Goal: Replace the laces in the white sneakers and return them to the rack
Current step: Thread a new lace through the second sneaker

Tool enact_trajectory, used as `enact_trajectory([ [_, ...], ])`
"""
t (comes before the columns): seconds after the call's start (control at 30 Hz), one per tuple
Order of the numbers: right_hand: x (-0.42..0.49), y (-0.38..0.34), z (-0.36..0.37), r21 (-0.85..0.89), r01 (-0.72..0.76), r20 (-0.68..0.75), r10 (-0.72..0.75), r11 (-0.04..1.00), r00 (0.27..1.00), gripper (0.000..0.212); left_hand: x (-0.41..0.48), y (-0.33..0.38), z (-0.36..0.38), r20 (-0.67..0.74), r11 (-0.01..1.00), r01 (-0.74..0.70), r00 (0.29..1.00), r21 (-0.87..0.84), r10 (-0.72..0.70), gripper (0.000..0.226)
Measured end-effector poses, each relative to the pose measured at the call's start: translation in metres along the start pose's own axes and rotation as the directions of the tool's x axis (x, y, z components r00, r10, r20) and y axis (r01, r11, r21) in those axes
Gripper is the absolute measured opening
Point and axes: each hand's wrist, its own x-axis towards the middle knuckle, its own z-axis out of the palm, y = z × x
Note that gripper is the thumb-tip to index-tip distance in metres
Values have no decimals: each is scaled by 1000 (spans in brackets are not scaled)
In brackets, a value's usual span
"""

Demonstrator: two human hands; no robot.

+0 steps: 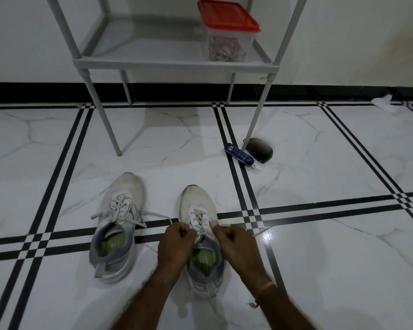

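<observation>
Head view: left hand (177,241) and right hand (231,239) each pinch the lace (199,221) of the right sneaker (198,201), held apart (presumably for tension). The left sneaker (122,206) waits on the floor (320,234), with the rack (174,64) beyond.

We count 2 white sneakers (124,194) (196,198), each threaded with 1 lace (119,210), 2 hands, namely 1 left hand (177,244) and 1 right hand (234,244), 1 rack (174,64), 1 red-lidded container (229,34), 1 blue tube (239,156), 1 dark oval object (260,148) and 1 white scrap (384,103).
</observation>
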Motion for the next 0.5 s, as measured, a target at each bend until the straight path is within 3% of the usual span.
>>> enact_trajectory([
  [0.13,6,-17,8,-118,43,-38,-48,992,998,46,-5,3,-1,19,1000,-6,1000,8,6,14],
  [0.2,11,-18,13,64,54,-28,-52,996,998,35,-8,8,-4,42,998,17,999,-58,-15,20],
  [0.3,11,-21,8,398,-17,69,-12,917,998,32,-13,18,-9,113,954,105,991,-280,-76,28],
  [0.4,8,-24,-3,491,-77,119,21,868,993,24,-17,27,-16,203,872,217,969,-438,-139,24],
  [0.5,8,-28,-9,526,-82,155,-1,847,988,23,-18,32,-19,212,815,207,971,-541,-107,27],
])
